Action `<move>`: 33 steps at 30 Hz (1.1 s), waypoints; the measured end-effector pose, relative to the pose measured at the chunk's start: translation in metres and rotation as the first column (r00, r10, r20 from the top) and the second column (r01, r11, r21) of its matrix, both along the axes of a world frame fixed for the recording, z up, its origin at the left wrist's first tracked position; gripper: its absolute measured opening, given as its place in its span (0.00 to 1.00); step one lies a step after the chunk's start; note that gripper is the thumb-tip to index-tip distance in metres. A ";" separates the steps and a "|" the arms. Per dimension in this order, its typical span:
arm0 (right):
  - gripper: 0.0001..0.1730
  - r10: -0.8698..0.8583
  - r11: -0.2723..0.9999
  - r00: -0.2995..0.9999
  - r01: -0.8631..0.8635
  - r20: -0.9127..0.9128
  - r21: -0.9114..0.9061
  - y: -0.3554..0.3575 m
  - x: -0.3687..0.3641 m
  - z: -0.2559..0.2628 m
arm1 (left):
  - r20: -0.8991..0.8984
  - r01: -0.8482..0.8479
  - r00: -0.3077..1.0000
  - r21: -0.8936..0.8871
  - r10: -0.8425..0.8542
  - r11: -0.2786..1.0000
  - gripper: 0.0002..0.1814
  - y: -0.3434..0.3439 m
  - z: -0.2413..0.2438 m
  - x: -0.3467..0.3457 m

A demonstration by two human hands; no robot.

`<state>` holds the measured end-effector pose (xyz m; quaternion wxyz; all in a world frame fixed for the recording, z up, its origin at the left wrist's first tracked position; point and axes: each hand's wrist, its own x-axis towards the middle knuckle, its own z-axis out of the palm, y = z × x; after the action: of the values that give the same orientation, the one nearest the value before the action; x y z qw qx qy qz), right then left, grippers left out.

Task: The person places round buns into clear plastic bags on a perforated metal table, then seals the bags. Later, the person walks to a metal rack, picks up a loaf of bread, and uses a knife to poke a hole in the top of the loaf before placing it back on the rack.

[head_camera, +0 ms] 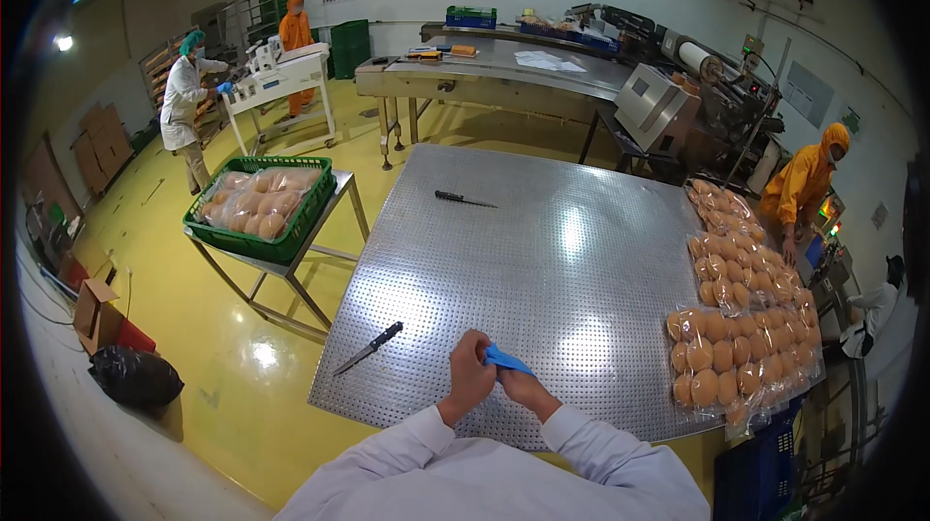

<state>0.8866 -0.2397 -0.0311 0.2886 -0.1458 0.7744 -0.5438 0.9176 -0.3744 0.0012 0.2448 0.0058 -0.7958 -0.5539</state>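
Observation:
Close before my body, above the near edge of a perforated metal table (494, 259), my two hands meet. My left hand (468, 368) pinches a blue glove (510, 359), whose loose end sticks out to the right. My right hand (527, 389) is partly covered by the glove; whether its fingers are inside cannot be made out. On the table to the left lies a black-handled knife (369, 348). A second black-handled knife (465, 198) lies farther back. Bagged round buns (737, 354) cover the table's right side in several packs.
A green crate (320, 212) of bagged buns (258, 201) stands on a small metal stand at the left. One person in orange (803, 172) bends near the far right packs. Two people work at a white machine (280, 74) behind. A black bag (136, 376) sits on the floor.

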 end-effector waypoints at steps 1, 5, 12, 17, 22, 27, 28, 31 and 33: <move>0.22 -0.032 0.982 0.995 0.049 0.094 -0.181 -0.002 -0.002 0.002 | 0.024 0.154 0.988 -0.011 -0.154 0.988 0.21 -0.003 -0.006 0.003; 0.25 -0.100 0.785 0.930 0.292 0.354 -0.546 -0.005 -0.002 0.026 | 0.259 0.625 0.753 0.009 -0.605 0.781 0.44 -0.039 0.011 0.011; 0.27 0.144 0.765 0.974 0.003 0.176 -0.644 -0.039 0.055 -0.008 | 0.290 0.140 0.857 0.663 -0.425 0.735 0.17 -0.050 -0.035 0.009; 0.29 0.223 0.651 0.695 0.416 0.684 -0.635 -0.054 0.040 -0.013 | 0.214 -0.014 0.975 0.353 -0.066 0.935 0.23 -0.061 -0.031 0.013; 0.26 0.228 0.740 0.834 0.187 0.502 -0.646 -0.055 0.050 0.013 | -0.072 -0.147 0.988 -0.104 0.140 0.984 0.23 -0.092 -0.050 0.001; 0.26 0.169 0.824 0.962 -0.018 0.216 -0.567 -0.056 0.062 0.047 | -0.273 -0.277 0.937 -0.212 0.216 0.937 0.21 -0.107 -0.018 -0.022; 0.26 0.170 0.836 0.971 -0.051 0.169 -0.547 -0.060 0.060 0.058 | -0.318 -0.274 0.927 -0.216 0.198 0.937 0.20 -0.106 -0.017 -0.020; 0.26 0.033 0.866 0.997 0.002 0.062 -0.500 -0.050 0.054 0.101 | -0.226 -0.182 0.961 -0.085 0.159 0.980 0.12 -0.066 -0.007 -0.025; 0.27 -0.072 0.784 0.985 0.153 0.156 -0.602 -0.042 0.051 0.111 | -0.015 -0.095 0.995 0.251 0.102 0.963 0.21 -0.056 0.007 -0.012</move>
<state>0.9381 -0.2821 0.0795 0.2409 -0.1506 0.5448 -0.7890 0.9054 -0.4304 0.0080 0.2804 0.0683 -0.7147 -0.6371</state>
